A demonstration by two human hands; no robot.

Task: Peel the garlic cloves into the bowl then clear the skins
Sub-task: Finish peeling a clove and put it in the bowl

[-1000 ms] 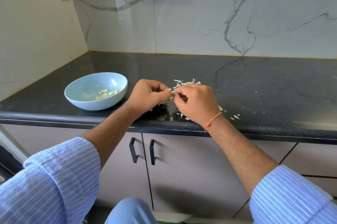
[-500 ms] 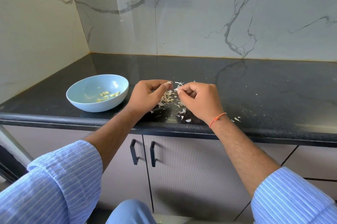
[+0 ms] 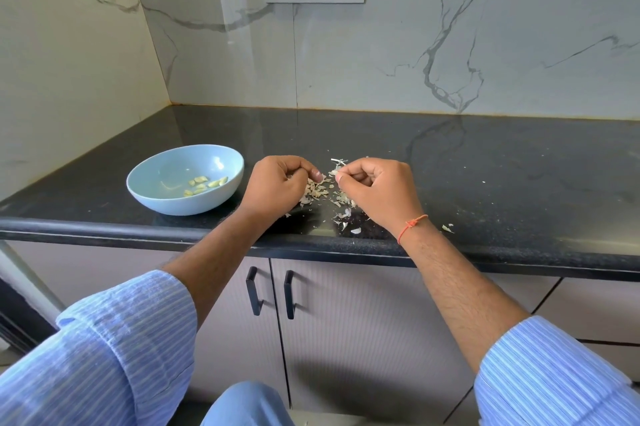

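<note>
Hovering over the garlic skins [image 3: 317, 190] scattered on the black counter [image 3: 485, 183], our left hand [image 3: 277, 183] curled its fingers; whether they held anything we could not tell. Our right hand [image 3: 375, 190] pinched a skin scrap [image 3: 335, 172]. Peeled cloves [image 3: 204, 184] lay in the blue bowl [image 3: 156, 179].

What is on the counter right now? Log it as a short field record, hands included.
bowl: light blue, on the black counter, left of both hands
peeled cloves: several inside the bowl
skins: loose pile on the counter between the hands
left hand: fingers curled, contents hidden
right hand: pinching a pale scrap, clove or skin unclear
wristband: orange thread on the right wrist
</note>
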